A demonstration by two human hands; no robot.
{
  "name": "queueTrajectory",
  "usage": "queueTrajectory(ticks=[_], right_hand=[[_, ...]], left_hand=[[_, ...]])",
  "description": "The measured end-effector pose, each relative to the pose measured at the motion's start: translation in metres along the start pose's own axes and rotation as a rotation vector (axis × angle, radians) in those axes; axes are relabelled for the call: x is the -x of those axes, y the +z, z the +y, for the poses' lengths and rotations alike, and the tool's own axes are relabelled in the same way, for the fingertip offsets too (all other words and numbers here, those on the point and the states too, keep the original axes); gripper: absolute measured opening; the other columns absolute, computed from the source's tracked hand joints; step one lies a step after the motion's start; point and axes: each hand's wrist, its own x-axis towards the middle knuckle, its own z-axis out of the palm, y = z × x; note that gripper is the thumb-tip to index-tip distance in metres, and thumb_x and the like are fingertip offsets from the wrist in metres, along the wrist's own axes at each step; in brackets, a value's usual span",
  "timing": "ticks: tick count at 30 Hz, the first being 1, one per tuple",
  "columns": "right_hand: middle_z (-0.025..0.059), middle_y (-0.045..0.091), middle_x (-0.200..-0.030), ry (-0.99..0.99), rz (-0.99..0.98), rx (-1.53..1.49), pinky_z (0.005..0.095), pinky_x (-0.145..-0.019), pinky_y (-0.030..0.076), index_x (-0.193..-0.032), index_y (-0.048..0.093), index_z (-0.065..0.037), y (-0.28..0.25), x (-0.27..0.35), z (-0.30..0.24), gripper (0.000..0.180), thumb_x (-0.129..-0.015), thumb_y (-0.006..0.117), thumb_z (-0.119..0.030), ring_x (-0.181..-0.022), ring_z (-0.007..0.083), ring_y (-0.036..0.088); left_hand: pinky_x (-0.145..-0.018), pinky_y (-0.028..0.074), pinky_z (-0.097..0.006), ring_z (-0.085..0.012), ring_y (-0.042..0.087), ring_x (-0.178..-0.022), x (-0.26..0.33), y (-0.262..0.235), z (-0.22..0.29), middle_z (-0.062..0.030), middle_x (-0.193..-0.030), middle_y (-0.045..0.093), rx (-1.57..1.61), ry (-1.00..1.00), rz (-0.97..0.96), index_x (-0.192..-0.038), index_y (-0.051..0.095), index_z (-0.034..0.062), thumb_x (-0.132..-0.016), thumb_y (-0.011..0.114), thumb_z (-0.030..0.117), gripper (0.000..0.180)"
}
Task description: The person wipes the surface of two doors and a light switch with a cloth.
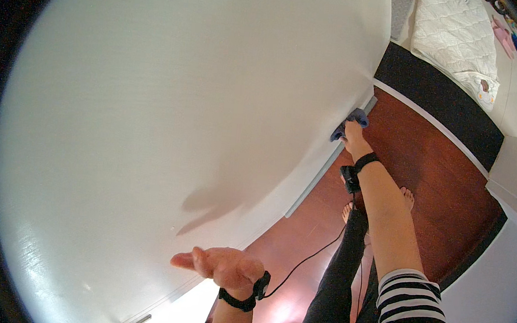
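A large white door-like panel (pixel 147 110) fills the left and middle of the view. A grey strip (pixel 314 188) runs along its lower edge. My right hand (pixel 353 132) reaches far forward, its fingers closed around a dark blue cloth (pixel 358 116). The cloth is pressed to the panel low down, beside the strip. Nearer to me, my left hand (pixel 224 266) is raised close to the panel, holding nothing, with its fingers stretched out to the left. Whether its fingertips touch the panel I cannot tell. The hand's shadow falls on the white surface.
Reddish-brown wooden floor (pixel 443 200) lies below, where my bare feet stand. A black band (pixel 439 103) and white edging border it at the far right. Beyond lies a white quilted mat (pixel 453 37). A thin black cable (pixel 305 259) hangs between my wrist straps.
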Motion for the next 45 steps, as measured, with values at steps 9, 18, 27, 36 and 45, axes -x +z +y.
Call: queueTrajectory(ticks=[9, 18, 27, 36, 45], right_hand=[[0.0288, 0.027, -0.142, -0.768, 0.267, 0.397, 0.0453, -0.107, 0.029, -0.138, 0.031, 0.006, -0.014, -0.048, -0.096, 0.058, -0.084, 0.047, -0.006, -0.127, 0.0437, 0.033], [0.0070, 0.060, -0.106, -0.256, 0.110, 0.275, 0.0337, -0.065, 0.045, -0.135, 0.044, -0.012, -0.032, -0.089, -0.007, 0.044, -0.091, 0.042, -0.012, -0.090, 0.0200, 0.056], [0.0329, 0.027, -0.140, -0.801, 0.186, 0.279, 0.0432, -0.108, 0.027, -0.139, 0.031, 0.007, 0.049, 0.142, -0.016, 0.054, -0.088, 0.047, -0.005, -0.129, 0.0450, 0.031], [0.0320, 0.025, -0.134, -1.295, 0.112, 0.292, 0.0480, -0.105, 0.024, -0.132, 0.036, 0.009, 0.114, 0.404, -0.066, 0.047, -0.089, 0.048, -0.004, -0.122, 0.0459, 0.031], [0.0286, 0.035, -0.134, -1.765, -0.055, 0.146, 0.0539, -0.097, 0.033, -0.114, 0.058, -0.008, 0.147, 0.541, -0.110, 0.042, -0.073, 0.062, -0.001, -0.119, 0.0460, 0.038]], left_hand=[[-0.116, 0.001, -0.052, -0.0238, 0.013, -0.143, 0.041, 0.004, -0.001, -0.0055, -0.150, 0.027, -0.026, -0.037, -0.061, -0.136, 0.034, 0.0273, -0.096, 0.026, 0.051, 0.047], [-0.095, 0.040, -0.024, -0.0112, 0.049, -0.116, 0.066, -0.001, 0.000, -0.0087, -0.148, 0.032, 0.054, -0.523, 0.088, -0.145, 0.026, 0.0165, -0.099, 0.027, 0.045, 0.054], [-0.113, 0.008, -0.060, -0.0361, 0.018, -0.140, 0.008, -0.045, 0.003, -0.0144, -0.144, 0.036, -0.025, -0.102, 0.097, -0.131, 0.038, 0.0207, -0.099, 0.031, 0.029, 0.034], [-0.111, 0.005, -0.062, -0.0377, 0.018, -0.140, -0.032, -0.137, -0.016, -0.0198, -0.143, 0.036, -0.031, -0.067, 0.191, -0.130, 0.040, 0.0188, -0.097, 0.033, 0.020, 0.034], [-0.109, 0.007, -0.064, -0.0398, 0.022, -0.138, -0.045, -0.196, -0.043, -0.0228, -0.139, 0.040, 0.044, -0.045, 0.349, -0.129, 0.044, 0.0170, -0.096, 0.038, 0.030, 0.036]])
